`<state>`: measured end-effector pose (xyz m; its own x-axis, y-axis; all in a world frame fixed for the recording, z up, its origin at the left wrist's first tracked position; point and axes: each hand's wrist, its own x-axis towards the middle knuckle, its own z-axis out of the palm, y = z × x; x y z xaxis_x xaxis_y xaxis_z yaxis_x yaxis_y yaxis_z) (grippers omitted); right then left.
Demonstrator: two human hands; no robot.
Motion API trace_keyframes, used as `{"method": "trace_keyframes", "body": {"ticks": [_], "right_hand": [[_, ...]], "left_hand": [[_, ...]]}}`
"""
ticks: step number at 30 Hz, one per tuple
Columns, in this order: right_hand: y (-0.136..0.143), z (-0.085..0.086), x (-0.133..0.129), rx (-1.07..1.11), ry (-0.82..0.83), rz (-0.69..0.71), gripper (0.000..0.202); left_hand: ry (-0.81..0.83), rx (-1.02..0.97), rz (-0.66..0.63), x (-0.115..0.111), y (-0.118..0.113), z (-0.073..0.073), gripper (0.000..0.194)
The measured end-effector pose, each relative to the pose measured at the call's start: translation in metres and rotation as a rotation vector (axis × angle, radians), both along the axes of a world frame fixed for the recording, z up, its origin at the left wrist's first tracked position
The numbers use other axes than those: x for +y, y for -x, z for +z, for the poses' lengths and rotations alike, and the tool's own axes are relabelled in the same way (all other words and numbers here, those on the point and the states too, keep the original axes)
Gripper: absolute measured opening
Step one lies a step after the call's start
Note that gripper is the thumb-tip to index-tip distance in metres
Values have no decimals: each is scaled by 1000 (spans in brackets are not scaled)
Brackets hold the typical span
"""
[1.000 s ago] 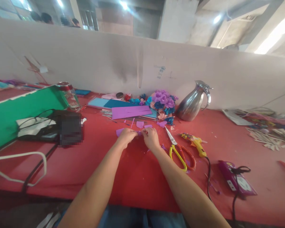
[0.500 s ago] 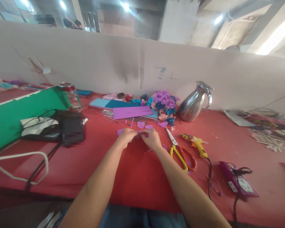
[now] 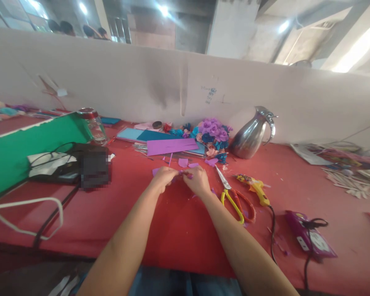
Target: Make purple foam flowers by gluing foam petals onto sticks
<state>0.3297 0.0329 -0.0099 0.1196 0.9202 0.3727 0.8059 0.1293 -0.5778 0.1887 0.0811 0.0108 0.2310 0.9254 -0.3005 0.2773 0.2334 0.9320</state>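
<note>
My left hand (image 3: 164, 177) and my right hand (image 3: 198, 181) meet over the red table, fingers closed around a small piece of purple paper (image 3: 181, 173) between them. Its exact shape is mostly hidden by the fingers. Just beyond the hands lie cut purple paper petals (image 3: 183, 163) and a thin purple strip (image 3: 170, 159). A larger purple paper sheet (image 3: 169, 146) rests on blue sheets behind them. Scissors (image 3: 226, 187) with one yellow and one red handle lie beside my right wrist, blades pointing away from me.
A yellow glue gun (image 3: 257, 191) and a purple power box (image 3: 311, 236) with cords are at the right. Paper flowers (image 3: 212, 131) and a metal jug (image 3: 249, 133) stand at the back. On the left are a glass jar (image 3: 95, 127), a black bag (image 3: 94, 168) and a green panel (image 3: 37, 150).
Both hands keep nearly the same place and grip, with only slight finger movement at the purple paper. The view has shifted very slightly.
</note>
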Motion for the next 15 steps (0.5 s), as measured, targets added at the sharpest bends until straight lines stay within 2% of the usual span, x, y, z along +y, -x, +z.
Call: {"method": "trace_keyframes", "body": {"ticks": [6, 15], "right_hand": [[0, 0, -1, -3, 10, -13, 20], [2, 2, -2, -84, 9, -19, 20]], "left_hand": [[0, 1, -17, 1, 1, -1, 24], [11, 9, 1, -1, -1, 1, 33]]}}
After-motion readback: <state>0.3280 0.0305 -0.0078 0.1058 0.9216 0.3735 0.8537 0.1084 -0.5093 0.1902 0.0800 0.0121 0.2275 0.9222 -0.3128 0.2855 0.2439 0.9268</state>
